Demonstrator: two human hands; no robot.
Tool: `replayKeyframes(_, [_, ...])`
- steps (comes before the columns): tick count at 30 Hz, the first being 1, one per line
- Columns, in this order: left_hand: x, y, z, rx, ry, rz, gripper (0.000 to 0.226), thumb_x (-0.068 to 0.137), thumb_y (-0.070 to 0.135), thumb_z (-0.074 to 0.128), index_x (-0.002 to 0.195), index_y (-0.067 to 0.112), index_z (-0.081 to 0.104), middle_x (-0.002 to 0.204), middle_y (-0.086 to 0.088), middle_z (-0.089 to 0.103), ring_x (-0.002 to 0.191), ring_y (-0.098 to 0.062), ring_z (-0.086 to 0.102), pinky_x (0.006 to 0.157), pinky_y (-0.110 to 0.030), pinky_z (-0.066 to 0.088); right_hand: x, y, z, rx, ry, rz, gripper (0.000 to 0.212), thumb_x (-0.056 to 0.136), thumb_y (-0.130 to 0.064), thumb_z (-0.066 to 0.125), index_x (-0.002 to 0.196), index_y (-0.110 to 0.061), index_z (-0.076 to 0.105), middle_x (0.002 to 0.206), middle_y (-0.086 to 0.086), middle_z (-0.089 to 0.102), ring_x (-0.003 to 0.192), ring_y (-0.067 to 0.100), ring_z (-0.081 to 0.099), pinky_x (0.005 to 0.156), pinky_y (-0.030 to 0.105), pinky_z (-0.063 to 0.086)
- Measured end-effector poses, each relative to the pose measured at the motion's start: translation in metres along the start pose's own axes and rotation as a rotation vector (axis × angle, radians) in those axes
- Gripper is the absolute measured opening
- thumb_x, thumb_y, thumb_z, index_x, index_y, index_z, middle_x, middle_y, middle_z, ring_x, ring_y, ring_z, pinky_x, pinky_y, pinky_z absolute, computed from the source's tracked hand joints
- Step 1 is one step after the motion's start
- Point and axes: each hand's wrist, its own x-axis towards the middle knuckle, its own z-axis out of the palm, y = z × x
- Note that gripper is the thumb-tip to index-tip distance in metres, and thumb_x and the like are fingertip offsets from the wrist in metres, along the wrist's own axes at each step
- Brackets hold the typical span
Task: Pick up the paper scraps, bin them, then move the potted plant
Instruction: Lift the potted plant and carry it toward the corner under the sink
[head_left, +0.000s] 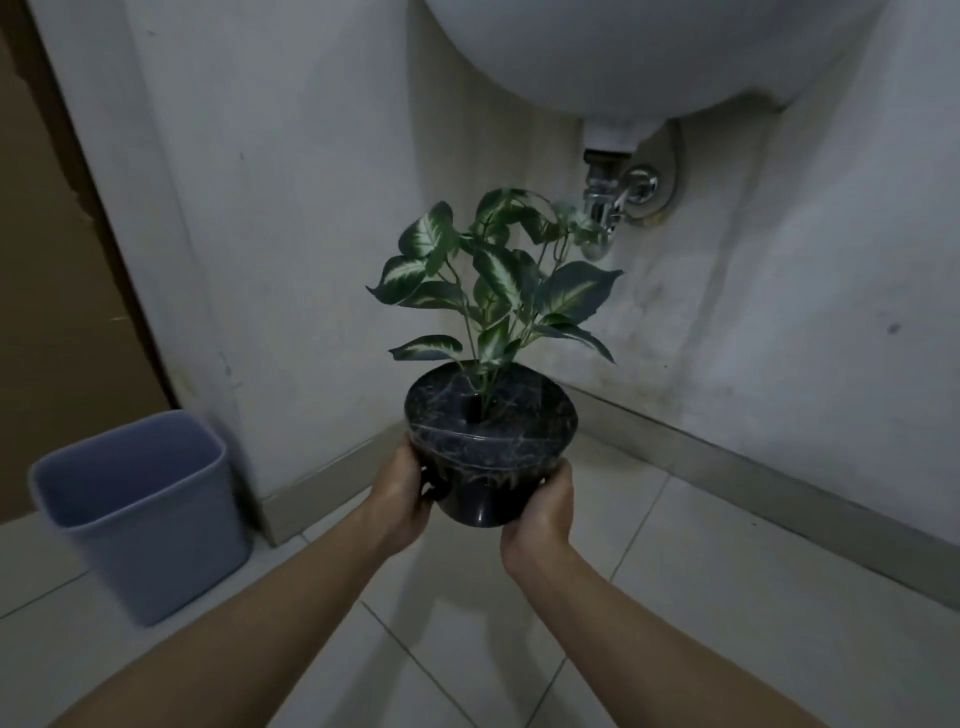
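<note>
The potted plant (488, 441) has a black pot with a plastic-wrapped top and green-and-white leaves. It is held upright above the tiled floor, under the sink, near the wall corner. My left hand (402, 493) grips the pot's left side and my right hand (543, 506) cups its right side and base. A blue-grey bin (140, 514) stands on the floor to the left, against the wall; its inside is hidden from this angle. No paper scraps are visible on the floor.
A white sink basin (649, 52) hangs overhead with a chrome drain pipe (605, 208) just behind the leaves. Walls meet in a corner behind the plant. A brown door (47, 286) is at far left. Pale floor tiles (701, 571) spread below.
</note>
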Motion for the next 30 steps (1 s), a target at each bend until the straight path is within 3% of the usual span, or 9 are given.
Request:
replayKeyframes(2, [0.006,0.003,-0.002,0.015,0.03,-0.035,0.033,0.099,0.017,0.029,0.073,0.018,0.049,0.073,-0.003,0.044,0.064,-0.014,0.038,0.062,-0.023,0.035,0.005,0.0,0.005,-0.005,0.033,0.037,0.031,0.096,-0.03,0.036,0.081,-0.018,0.06,0.085,0.003,0.061,0.076,0.017,0.056,0.065,0.03,0.047])
replayKeyframes(5, [0.02,0.004,-0.008,0.007,0.058,-0.067,0.032,0.099,0.018,0.029,0.073,0.019,0.049,0.073,-0.002,0.045,0.065,-0.015,0.038,0.062,-0.024,0.035,0.017,0.01,0.013,-0.019,0.045,0.089,0.031,0.097,-0.031,0.035,0.094,-0.014,0.06,0.098,0.009,0.062,0.076,0.019,0.055,0.064,0.032,0.046])
replayKeyframes(9, [0.055,-0.01,-0.021,-0.009,0.022,-0.074,0.035,0.1,0.021,0.027,0.084,0.022,0.057,0.085,0.001,0.056,0.073,-0.012,0.046,0.07,-0.025,0.04,0.049,0.03,0.02,-0.011,0.073,0.103,0.039,0.098,-0.034,0.034,0.12,-0.011,0.056,0.118,0.013,0.059,0.085,0.023,0.056,0.081,0.036,0.046])
replayKeyframes(17, [0.135,-0.052,-0.058,-0.065,-0.048,-0.109,0.038,0.102,0.027,0.028,0.12,0.015,0.058,0.107,-0.001,0.064,0.098,-0.018,0.059,0.077,-0.03,0.05,0.111,0.086,0.029,0.009,0.201,0.095,0.045,0.101,-0.035,0.025,0.13,-0.01,0.049,0.136,0.016,0.05,0.116,0.033,0.05,0.089,0.038,0.042])
replayKeyframes(19, [0.158,-0.065,-0.067,-0.046,-0.074,-0.129,0.038,0.102,0.024,0.027,0.118,0.014,0.059,0.104,-0.002,0.065,0.099,-0.022,0.059,0.081,-0.032,0.051,0.127,0.102,0.029,0.021,0.235,0.092,0.047,0.101,-0.036,0.025,0.129,-0.009,0.049,0.135,0.017,0.051,0.105,0.029,0.051,0.085,0.037,0.041])
replayKeyframes(23, [0.193,-0.087,-0.078,-0.041,-0.022,-0.168,0.037,0.102,0.017,0.025,0.101,0.012,0.061,0.086,-0.007,0.06,0.069,-0.016,0.054,0.057,-0.021,0.05,0.161,0.126,0.02,-0.019,0.283,0.07,0.043,0.099,-0.034,0.033,0.124,-0.007,0.055,0.115,0.013,0.062,0.084,0.023,0.055,0.07,0.033,0.048])
replayKeyframes(25, [0.208,-0.098,-0.082,-0.091,-0.007,-0.187,0.035,0.102,0.018,0.026,0.107,0.011,0.06,0.093,-0.005,0.063,0.081,-0.017,0.058,0.071,-0.029,0.051,0.177,0.136,0.016,-0.036,0.319,0.075,0.041,0.098,-0.032,0.036,0.122,-0.006,0.057,0.103,0.011,0.064,0.08,0.021,0.057,0.064,0.031,0.048])
replayKeyframes(27, [0.22,-0.105,-0.086,-0.126,0.001,-0.207,0.034,0.102,0.02,0.027,0.113,0.012,0.059,0.098,-0.003,0.063,0.089,-0.019,0.059,0.083,-0.036,0.048,0.191,0.145,0.011,-0.061,0.337,0.082,0.041,0.098,-0.031,0.036,0.121,-0.005,0.058,0.116,0.015,0.062,0.09,0.027,0.059,0.074,0.035,0.051])
replayKeyframes(30, [0.237,-0.112,-0.091,-0.15,-0.031,-0.219,0.036,0.101,0.022,0.028,0.114,0.012,0.061,0.107,-0.008,0.064,0.095,-0.024,0.06,0.083,-0.038,0.05,0.207,0.156,0.009,-0.079,0.34,0.065,0.04,0.099,-0.031,0.036,0.12,-0.005,0.059,0.123,0.017,0.06,0.098,0.03,0.057,0.08,0.037,0.048])
